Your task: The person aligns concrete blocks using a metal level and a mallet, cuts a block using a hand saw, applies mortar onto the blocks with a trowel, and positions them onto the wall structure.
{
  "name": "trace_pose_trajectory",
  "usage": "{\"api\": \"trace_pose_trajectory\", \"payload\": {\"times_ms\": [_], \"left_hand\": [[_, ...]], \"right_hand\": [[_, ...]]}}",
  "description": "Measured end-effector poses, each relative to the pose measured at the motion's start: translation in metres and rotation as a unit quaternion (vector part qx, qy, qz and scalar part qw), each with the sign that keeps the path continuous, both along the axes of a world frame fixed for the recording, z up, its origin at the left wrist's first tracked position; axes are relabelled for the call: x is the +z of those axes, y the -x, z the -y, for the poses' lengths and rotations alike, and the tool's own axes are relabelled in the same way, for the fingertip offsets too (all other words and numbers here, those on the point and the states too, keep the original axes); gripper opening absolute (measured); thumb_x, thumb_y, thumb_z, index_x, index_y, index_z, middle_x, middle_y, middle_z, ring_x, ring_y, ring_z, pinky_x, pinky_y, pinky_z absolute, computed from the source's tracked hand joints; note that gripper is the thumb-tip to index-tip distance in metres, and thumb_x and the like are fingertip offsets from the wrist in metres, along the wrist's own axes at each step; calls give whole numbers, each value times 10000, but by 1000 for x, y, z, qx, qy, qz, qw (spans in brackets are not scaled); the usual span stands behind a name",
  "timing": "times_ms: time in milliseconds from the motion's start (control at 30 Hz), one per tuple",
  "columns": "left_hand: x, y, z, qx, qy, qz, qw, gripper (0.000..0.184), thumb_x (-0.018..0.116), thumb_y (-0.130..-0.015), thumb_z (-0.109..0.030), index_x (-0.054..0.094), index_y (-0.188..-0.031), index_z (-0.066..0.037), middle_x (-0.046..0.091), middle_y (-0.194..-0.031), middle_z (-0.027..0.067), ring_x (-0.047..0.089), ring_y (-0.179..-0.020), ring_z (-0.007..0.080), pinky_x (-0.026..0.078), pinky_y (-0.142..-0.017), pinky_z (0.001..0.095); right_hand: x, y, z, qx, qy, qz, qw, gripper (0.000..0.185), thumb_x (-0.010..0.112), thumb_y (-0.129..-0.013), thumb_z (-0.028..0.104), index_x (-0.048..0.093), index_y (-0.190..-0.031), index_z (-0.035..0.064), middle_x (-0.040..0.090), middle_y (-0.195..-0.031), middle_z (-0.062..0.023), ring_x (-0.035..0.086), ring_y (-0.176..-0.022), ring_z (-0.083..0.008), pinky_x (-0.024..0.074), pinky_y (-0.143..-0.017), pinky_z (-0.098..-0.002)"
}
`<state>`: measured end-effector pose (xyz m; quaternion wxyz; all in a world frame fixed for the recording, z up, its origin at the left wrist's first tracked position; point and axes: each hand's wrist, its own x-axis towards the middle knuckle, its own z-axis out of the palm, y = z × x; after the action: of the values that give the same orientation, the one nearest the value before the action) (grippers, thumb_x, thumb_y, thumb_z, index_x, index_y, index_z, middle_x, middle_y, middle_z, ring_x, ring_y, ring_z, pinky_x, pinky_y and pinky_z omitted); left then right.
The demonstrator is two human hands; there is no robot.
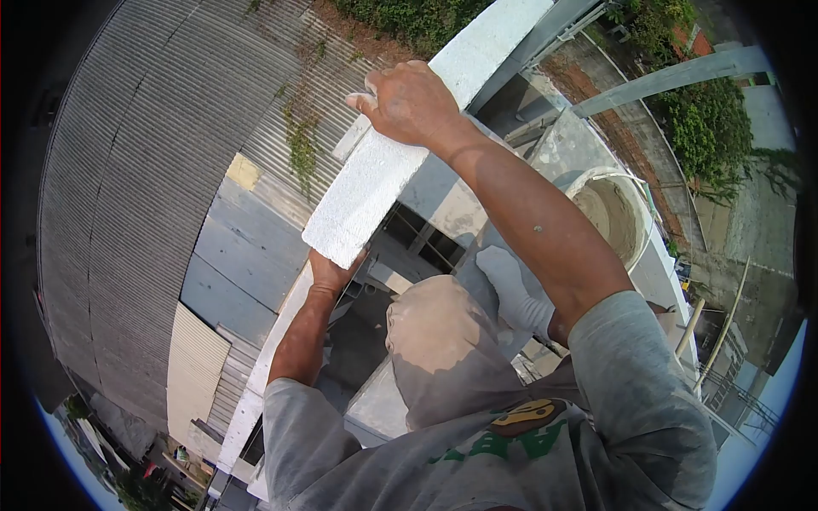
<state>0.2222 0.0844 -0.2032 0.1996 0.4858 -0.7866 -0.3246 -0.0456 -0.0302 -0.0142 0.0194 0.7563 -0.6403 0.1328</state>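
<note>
A white, rough-faced block lies slantwise along the top of a narrow wall. My left hand is at its near end, with the fingers mostly hidden under and behind the block. Over the far end bends my right hand, closed on it, the thumb pointing left and pale dust on the fingertips. Beyond that hand, a white wall top continues up to the right. A small pale strip juts out beside the block on the left.
Corrugated roofing spreads along the left, below the wall. A round bucket with greyish mortar-like residue stands right of my right arm. My foot in a white sock rests near dark openings. A curved grey beam crosses the upper right.
</note>
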Motion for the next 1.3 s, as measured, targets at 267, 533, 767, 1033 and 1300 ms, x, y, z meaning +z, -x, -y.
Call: {"api": "trace_pose_trajectory", "payload": {"times_ms": [267, 533, 767, 1033, 1300], "left_hand": [[15, 4, 1, 24, -31, -10, 999, 531, 791, -656, -318, 640, -1112, -91, 664, -1086, 100, 599, -1053, 313, 462, -930, 379], [43, -5, 15, -97, -10, 99, 990, 493, 778, -712, -277, 638, -1155, -109, 620, -1188, 126, 555, -1119, 347, 447, -952, 399], [120, -30, 61, 167, -177, -202, 949, 539, 559, -932, -238, 421, -1358, 61, 465, -1371, 217, 449, -1282, 293, 325, -1089, 374], [207, 79, 106, -40, -137, -20, 990, 769, 507, -884, -605, 472, -1344, 10, 541, -1256, 230, 515, -1189, 323, 389, -1022, 430], [191, 114, 138, -124, -152, 44, 980, 699, 508, -914, -563, 513, -1290, 26, 586, -1164, 183, 552, -1064, 273, 423, -931, 377]], "right_hand": [[-1, 1, -1, -2, -16, 18, 1000, 496, 487, -945, 453, 664, -997, -7, 673, -784, -196, 638, -814, -320, 442, -873, -429], [-2, 5, 3, -6, -32, 54, 998, 522, 495, -925, 512, 661, -991, 21, 669, -813, -192, 634, -846, -326, 431, -895, -447], [35, 35, -5, 1, -60, 256, 965, 493, 558, -888, 540, 668, -1007, 74, 652, -765, -154, 635, -714, -313, 505, -664, -456], [190, 193, -187, -134, -67, 53, 987, 291, 580, -903, 347, 666, -970, 77, 679, -767, -134, 664, -759, -257, 509, -691, -390], [97, 332, -471, -617, 177, 248, 725, 260, 579, -863, 260, 639, -1008, 53, 689, -883, -171, 664, -822, -302, 495, -762, -387]]}}
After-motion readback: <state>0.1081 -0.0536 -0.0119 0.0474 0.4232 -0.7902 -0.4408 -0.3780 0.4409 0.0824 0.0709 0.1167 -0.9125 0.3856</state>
